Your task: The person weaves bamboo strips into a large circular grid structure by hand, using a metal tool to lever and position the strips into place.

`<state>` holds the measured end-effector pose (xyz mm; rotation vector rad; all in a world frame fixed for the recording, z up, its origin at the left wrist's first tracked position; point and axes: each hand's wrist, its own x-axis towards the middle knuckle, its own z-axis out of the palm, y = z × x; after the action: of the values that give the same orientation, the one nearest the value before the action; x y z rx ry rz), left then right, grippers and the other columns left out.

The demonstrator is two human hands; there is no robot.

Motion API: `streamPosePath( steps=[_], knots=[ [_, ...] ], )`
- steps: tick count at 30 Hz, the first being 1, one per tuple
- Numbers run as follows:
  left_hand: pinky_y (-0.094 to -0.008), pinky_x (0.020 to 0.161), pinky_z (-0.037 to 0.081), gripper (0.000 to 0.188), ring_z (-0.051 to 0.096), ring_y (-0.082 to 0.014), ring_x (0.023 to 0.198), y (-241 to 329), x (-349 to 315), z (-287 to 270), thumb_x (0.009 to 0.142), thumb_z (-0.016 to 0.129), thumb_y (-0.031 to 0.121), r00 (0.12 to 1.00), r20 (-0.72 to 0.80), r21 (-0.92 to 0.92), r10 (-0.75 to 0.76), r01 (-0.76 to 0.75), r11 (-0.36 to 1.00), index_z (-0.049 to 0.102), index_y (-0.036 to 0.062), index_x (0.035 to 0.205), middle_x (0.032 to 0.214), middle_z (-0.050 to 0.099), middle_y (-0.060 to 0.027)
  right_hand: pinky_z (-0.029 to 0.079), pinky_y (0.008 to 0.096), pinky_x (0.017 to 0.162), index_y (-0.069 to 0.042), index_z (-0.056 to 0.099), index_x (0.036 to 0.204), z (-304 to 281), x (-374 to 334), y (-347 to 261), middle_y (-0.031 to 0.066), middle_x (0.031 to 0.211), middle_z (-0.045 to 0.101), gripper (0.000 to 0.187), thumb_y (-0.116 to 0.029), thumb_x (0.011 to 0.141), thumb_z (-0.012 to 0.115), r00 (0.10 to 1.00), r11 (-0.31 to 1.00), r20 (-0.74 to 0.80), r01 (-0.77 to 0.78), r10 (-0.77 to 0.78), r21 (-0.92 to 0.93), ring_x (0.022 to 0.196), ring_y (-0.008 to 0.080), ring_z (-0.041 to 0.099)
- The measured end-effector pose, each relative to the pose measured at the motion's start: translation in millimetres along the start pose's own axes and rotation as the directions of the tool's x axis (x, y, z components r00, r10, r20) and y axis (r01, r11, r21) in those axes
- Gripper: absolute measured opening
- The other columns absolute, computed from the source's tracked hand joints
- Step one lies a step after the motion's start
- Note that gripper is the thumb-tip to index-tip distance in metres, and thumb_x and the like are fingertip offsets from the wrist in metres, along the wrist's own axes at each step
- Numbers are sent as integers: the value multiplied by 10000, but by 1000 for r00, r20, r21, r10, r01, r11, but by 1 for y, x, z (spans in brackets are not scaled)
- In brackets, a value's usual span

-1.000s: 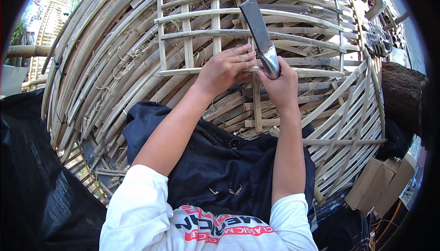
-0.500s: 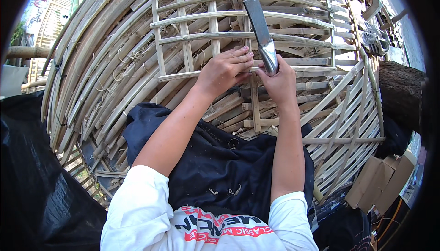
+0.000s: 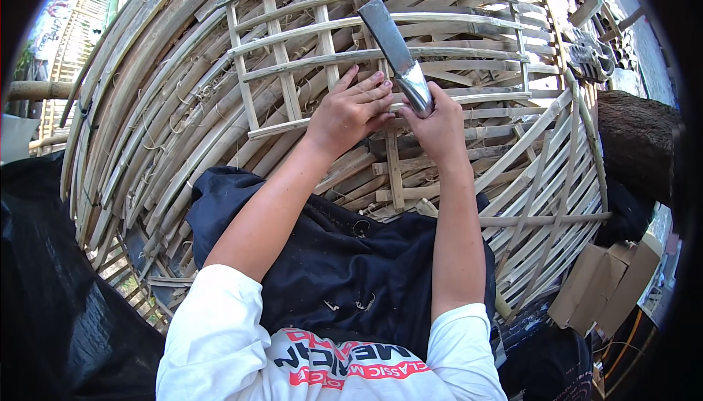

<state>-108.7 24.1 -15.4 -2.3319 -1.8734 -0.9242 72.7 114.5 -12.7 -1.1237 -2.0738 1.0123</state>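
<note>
My right hand (image 3: 438, 124) is closed round the shiny metal handle of a broad-bladed knife (image 3: 388, 38). Its dark, square-ended blade points up and to the left, over a lattice of split-bamboo slats (image 3: 329, 58). Close beside it, my left hand (image 3: 350, 113) lies at the lattice's near slat, fingers stretched out and spread. The left palm covers part of that slat, and the thumb is mostly hidden. Between the two hands, a short piece of the near slat shows. Below them, a narrow upright bamboo strip (image 3: 394, 170) hangs down.
Bundled curved bamboo strips (image 3: 139, 86) fill the left and lie under the lattice. A dark cloth (image 3: 337, 254) covers my lap. At the right are crossed bamboo slats (image 3: 545, 203), a log (image 3: 637, 145), a sandal (image 3: 589, 60) and a cardboard box (image 3: 604, 284). Black sheeting (image 3: 66, 291) hangs at lower left.
The lattice and both hands appear shifted slightly left. My left fingers have spread apart, the index finger lifting away. The knife blade tilts further left.
</note>
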Motion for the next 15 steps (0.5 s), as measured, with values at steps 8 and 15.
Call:
streamPosePath(
  steps=[8, 15],
  knots=[
    [-510, 1138, 382, 391, 540, -249, 1321, -2, 3, -10, 820, 786, 211, 997, 64, 12, 36, -37, 999, 711, 123, 1193, 1272, 673, -54, 522, 458, 686, -35, 622, 972, -1, 2, -9, 200, 777, 667, 308, -139, 736, 790, 999, 1000, 45, -18, 18, 5, 770, 404, 667],
    [-500, 1143, 371, 390, 521, -288, 1334, 1, 5, -9, 868, 732, 243, 993, 89, 119, 71, -82, 990, 687, 136, 1240, 1307, 648, -52, 521, 465, 698, -36, 629, 982, -4, 3, -11, 203, 797, 672, 327, -134, 724, 804, 999, 1000, 42, -1, 1, -3, 791, 408, 664]
  ],
)
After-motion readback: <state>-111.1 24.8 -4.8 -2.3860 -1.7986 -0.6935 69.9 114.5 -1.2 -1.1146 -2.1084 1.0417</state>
